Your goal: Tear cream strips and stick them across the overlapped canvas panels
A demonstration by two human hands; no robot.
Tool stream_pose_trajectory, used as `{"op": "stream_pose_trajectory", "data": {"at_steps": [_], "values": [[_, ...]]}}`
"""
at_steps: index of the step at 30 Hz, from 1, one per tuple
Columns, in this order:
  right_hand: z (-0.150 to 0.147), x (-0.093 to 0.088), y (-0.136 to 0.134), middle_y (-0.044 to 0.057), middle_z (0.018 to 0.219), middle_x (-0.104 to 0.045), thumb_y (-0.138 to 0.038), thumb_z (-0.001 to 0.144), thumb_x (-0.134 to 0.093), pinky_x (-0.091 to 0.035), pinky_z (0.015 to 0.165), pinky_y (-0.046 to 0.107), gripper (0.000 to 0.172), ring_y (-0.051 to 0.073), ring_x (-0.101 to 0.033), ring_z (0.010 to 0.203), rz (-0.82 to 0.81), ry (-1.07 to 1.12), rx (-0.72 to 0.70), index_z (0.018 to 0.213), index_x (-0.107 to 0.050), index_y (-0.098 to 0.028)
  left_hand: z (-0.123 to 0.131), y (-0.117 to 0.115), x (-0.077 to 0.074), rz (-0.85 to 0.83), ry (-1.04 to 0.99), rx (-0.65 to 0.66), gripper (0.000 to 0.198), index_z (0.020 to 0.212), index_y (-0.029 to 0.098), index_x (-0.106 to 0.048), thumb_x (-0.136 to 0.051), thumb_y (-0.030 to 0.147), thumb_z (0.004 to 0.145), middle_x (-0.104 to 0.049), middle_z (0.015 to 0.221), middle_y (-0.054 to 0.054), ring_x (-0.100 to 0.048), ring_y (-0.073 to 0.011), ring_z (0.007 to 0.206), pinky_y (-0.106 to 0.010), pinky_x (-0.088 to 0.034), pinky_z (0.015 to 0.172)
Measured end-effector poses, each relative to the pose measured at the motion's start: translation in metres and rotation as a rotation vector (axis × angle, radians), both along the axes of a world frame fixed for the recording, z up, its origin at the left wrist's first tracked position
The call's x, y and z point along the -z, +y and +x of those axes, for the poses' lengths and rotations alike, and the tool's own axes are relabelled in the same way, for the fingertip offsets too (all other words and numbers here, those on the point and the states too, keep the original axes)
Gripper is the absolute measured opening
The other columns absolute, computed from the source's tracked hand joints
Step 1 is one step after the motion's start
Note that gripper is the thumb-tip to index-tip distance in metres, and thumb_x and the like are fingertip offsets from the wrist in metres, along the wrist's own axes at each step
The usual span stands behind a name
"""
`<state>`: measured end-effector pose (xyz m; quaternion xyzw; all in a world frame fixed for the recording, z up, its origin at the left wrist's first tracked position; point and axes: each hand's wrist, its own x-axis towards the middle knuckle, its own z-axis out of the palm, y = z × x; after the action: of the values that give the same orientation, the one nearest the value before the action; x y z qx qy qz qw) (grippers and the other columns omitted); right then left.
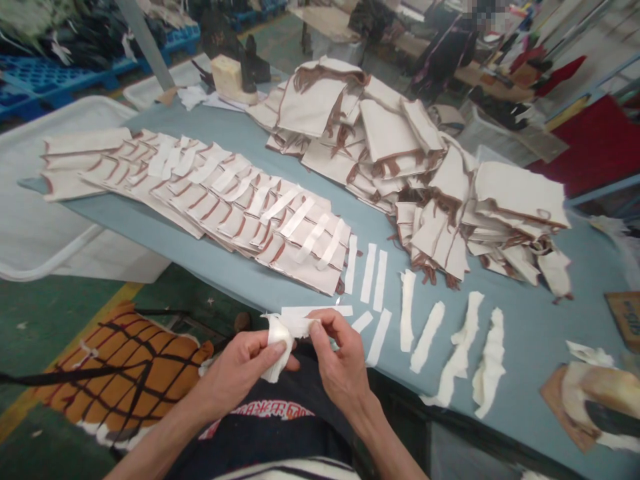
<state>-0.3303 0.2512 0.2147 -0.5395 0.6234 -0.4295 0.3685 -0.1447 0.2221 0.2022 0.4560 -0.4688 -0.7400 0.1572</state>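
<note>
My left hand (245, 367) is closed around a bunched wad of white tape backing (279, 341), just off the near edge of the blue table (280, 283). My right hand (336, 353) pinches a white tape strip (316, 311) that sticks out from the wad, thumb and fingers pressed together. Several more white strips (369, 272) lie side by side on the table just beyond my hands. A long row of overlapping cream pouches (200, 190), each with a white strip across it, stretches to the left.
A loose pile of cream pouches with brown cords (425, 160) fills the back right. Crumpled white backing strips (460, 347) lie at the right. White trays (30, 200) stand at the left, an orange checked cushion (125, 367) below. A person (450, 47) stands at the far end.
</note>
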Motion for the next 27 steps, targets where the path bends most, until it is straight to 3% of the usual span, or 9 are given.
{"op": "stream_pose_trajectory", "data": {"at_steps": [4, 10, 16, 20, 27], "values": [[-0.038, -0.015, -0.017, 0.002, 0.080, -0.072, -0.039, 0.099, -0.055, -0.055, 0.067, 0.025, 0.024, 0.014, -0.068, 0.071, 0.000, 0.035, 0.115, 0.093, -0.067, -0.019, 0.001, 0.002, -0.003, -0.028, -0.031, 0.150, 0.062, 0.077, 0.013, -0.074, -0.054, 0.070, 0.089, -0.051, 0.061, 0.000, -0.038, -0.0131, 0.058, -0.025, -0.027, 0.056], [-0.114, -0.041, -0.057, 0.002, 0.069, -0.069, -0.051, 0.092, -0.064, -0.057, 0.062, 0.026, 0.034, 0.015, -0.068, 0.061, -0.046, 0.145, 0.301, 0.093, -0.064, -0.017, 0.009, 0.003, 0.006, 0.038, -0.011, 0.352, 0.061, 0.080, 0.015, -0.071, -0.049, 0.071, 0.092, -0.063, 0.076, -0.003, -0.051, -0.0160, 0.069, -0.024, -0.039, 0.064], [-0.169, -0.042, -0.099, 0.000, 0.065, -0.066, -0.051, 0.088, -0.063, -0.051, 0.057, 0.023, 0.036, 0.013, -0.063, 0.056, -0.047, 0.276, 0.354, 0.091, -0.063, -0.016, 0.018, 0.002, 0.009, 0.014, -0.077, 0.470, 0.059, 0.079, 0.019, -0.073, -0.048, 0.070, 0.093, -0.069, 0.080, -0.003, -0.053, -0.0174, 0.073, -0.024, -0.040, 0.067], [-0.182, -0.047, -0.114, 0.000, 0.066, -0.066, -0.048, 0.087, -0.062, -0.050, 0.053, 0.023, 0.031, 0.012, -0.061, 0.053, -0.034, 0.328, 0.381, 0.089, -0.062, -0.017, 0.027, 0.006, 0.013, 0.052, -0.085, 0.506, 0.061, 0.078, 0.019, -0.075, -0.048, 0.072, 0.092, -0.070, 0.081, -0.004, -0.056, -0.0187, 0.077, -0.025, -0.043, 0.073], [-0.173, -0.061, -0.135, 0.000, 0.065, -0.066, -0.043, 0.088, -0.061, -0.049, 0.053, 0.022, 0.026, 0.011, -0.059, 0.051, -0.036, 0.364, 0.305, 0.087, -0.063, -0.017, 0.040, 0.020, 0.041, 0.058, -0.111, 0.383, 0.065, 0.077, 0.019, -0.077, -0.049, 0.076, 0.090, -0.065, 0.081, -0.004, -0.057, -0.0179, 0.075, -0.023, -0.046, 0.070]]}}
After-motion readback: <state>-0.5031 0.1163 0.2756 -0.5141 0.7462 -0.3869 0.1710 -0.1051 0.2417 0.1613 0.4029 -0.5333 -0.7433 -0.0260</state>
